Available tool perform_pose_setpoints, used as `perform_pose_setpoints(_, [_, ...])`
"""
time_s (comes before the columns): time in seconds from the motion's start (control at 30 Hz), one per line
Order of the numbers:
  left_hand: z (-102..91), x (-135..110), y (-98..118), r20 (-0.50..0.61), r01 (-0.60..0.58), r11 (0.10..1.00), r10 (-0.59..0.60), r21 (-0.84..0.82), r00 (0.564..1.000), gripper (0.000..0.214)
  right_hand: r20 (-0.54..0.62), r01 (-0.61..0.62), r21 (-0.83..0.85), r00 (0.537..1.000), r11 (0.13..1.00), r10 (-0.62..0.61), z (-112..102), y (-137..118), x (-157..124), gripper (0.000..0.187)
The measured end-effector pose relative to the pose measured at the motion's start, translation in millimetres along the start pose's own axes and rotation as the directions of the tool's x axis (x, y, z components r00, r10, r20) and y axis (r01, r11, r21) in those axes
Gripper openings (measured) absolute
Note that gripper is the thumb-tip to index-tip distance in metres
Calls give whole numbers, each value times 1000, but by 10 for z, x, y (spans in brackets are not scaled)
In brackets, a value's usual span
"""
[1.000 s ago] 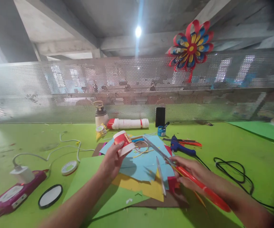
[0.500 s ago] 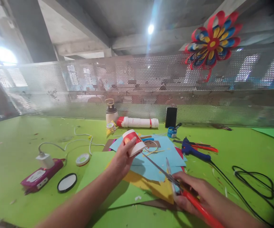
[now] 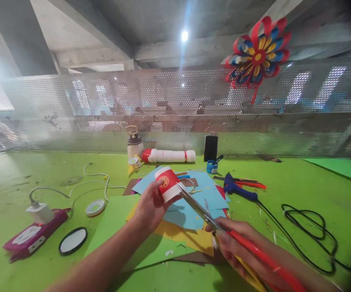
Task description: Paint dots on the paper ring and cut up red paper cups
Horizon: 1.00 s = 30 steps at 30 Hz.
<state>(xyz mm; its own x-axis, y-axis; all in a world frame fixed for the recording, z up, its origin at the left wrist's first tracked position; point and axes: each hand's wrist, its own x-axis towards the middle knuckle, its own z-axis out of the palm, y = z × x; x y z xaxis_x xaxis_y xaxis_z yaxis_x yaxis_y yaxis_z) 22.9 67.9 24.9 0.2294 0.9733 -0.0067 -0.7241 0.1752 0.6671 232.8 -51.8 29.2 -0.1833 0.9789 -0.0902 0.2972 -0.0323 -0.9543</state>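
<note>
- Red-and-white paper cup (image 3: 168,184) is held off the desk (image 3: 285,190), above the loose coloured paper sheets (image 3: 190,217), and is tipped with its open mouth toward the lower right.
- Left hand (image 3: 151,207) is closed round the cup's wall from the near side, with the thumb along the upper side. The forearm enters from the lower left.
- Scissors (image 3: 200,207) with red handles are gripped in the right hand (image 3: 239,247). The blades are parted, and the tip of one lies at the cup's rim. Whether metal touches paper cannot be told.
- Step judged in hand: a cut being set up at the cup's rim.
- For a clean result, it is judged that the rim should be seated deep between the blades rather than at their tips. The cup should be held firmly but not crushed, and the left fingers kept off the cutting line.
- The cup is better turned into the blades than the scissors twisted.
- Right wrist is carried low, near the front of the desk, with the fingers wrapped round the handles. The blades are angled up and away to the left.
- A blue glue gun (image 3: 239,190) lies well apart to the right and is not touched.
</note>
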Motion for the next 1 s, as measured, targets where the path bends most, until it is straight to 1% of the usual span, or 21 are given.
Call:
perform_pose_setpoints(0.07, [-12,-1,-7,16,-2,1000,2,22,1000,25,1,-11,63,1000,998,11,-23,-31,-30,55])
perform_pose_setpoints(0.13, [-12,-6,-11,73,-16,998,12,62,997,29,7,-10,111,1000,994,9,-53,-59,-49,57])
perform_pose_setpoints(0.23, [-8,-12,-19,175,-45,989,20,139,984,33,-18,16,115,1000,993,-14,-72,-67,-42,61])
perform_pose_setpoints(0.3, [-18,-10,-28,210,-57,982,18,179,978,33,-54,31,87,998,996,-26,-61,-34,-11,61])
perform_pose_setpoints(0.37, [-35,-4,-36,228,-68,977,21,201,973,32,-56,61,31,997,998,-59,-46,22,30,61])
perform_pose_setpoints(0.43, [-51,-1,-40,245,-85,975,33,205,969,33,-19,114,-58,993,992,-115,-44,76,73,58])
perform_pose_setpoints(0.5, [-57,-4,-40,264,-96,975,41,200,964,35,13,166,-167,986,972,-166,-56,103,109,54])
perform_pose_setpoints(0.57, [-54,-17,-35,287,-91,975,31,201,957,40,30,194,-265,981,944,-193,-69,87,130,49])
perform_pose_setpoints(0.67, [-43,-43,-17,304,-70,977,5,202,953,47,45,185,-349,983,919,-181,-63,6,124,43])
perform_pose_setpoints(0.8, [-20,-81,48,295,-47,984,-5,170,955,55,13,170,-419,983,892,-182,-15,-85,60,34])
perform_pose_setpoints(0.9, [-1,-103,100,288,-15,992,-22,128,957,54,-11,175,-499,978,849,-208,7,-92,9,38])
perform_pose_setpoints(1.0, [1,-104,109,276,-28,994,-4,110,961,47,-22,169,-584,975,794,-223,12,-63,-21,46])
